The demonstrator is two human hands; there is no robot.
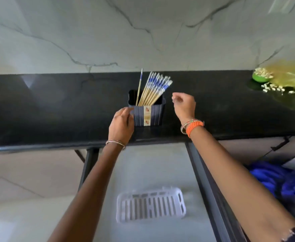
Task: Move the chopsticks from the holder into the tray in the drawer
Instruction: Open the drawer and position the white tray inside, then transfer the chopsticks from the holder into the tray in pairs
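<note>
A dark ribbed holder (153, 116) with a pale label stands on the black counter. Several wooden chopsticks (156, 88) with blue-and-white tops lean to the right inside it; one stands apart, nearly upright. My left hand (121, 124) touches the holder's left front corner with curled fingers. My right hand (184, 104) hovers just right of the holder, fingers loosely apart and holding nothing. Below the counter, an open drawer holds a white slotted tray (151, 206), which has nothing in it.
The black counter (56, 110) runs across the view under a marble-patterned wall. A green bowl (260, 77) with pale bits and yellow-green leaves sits at the far right. Blue cloth (282, 179) lies right of the drawer's dark side rail (206, 180).
</note>
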